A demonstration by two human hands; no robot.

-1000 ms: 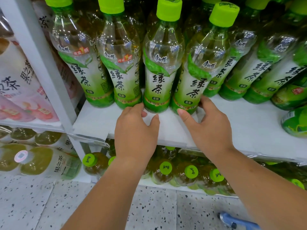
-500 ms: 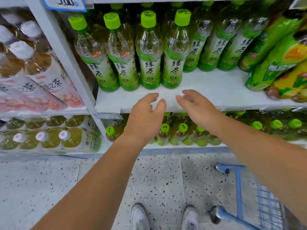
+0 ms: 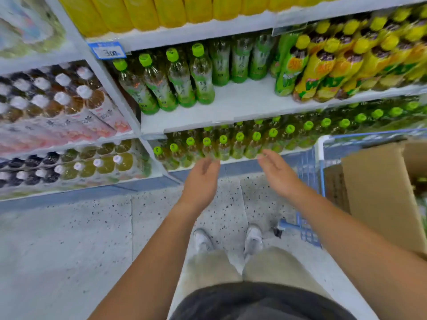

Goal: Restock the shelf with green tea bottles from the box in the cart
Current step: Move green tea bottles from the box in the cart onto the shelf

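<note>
Both hands have come away from the green tea bottles [image 3: 171, 84]. A second ago the fingertips were at the bases of the front row, squaring it up. Now the left hand [image 3: 200, 181] and the right hand [image 3: 278, 175] hang in the air in front of the lower tier, well clear of the shelf [image 3: 245, 105], and the view has backed off enough to show the person's shoes and the floor.

Both hands hold nothing, with fingers loosely extended, a little apart, and palms turned partly toward each other. Four front bottles stand upright in a row at the left end of the shelf board, just right of the post under the blue price tag [image 3: 107, 50], with more ranks behind. To their right the front of the board lies bare up to the yellow-labelled bottles [image 3: 323, 70] (room for more stock).

The blue cart [image 3: 308, 165] stands at the right with the open cardboard box [image 3: 379, 192] in it, near the right hand. Its contents are mostly out of sight. I judge this placing step finished, and the next move is likely a turn to the box for more bottles.
</note>
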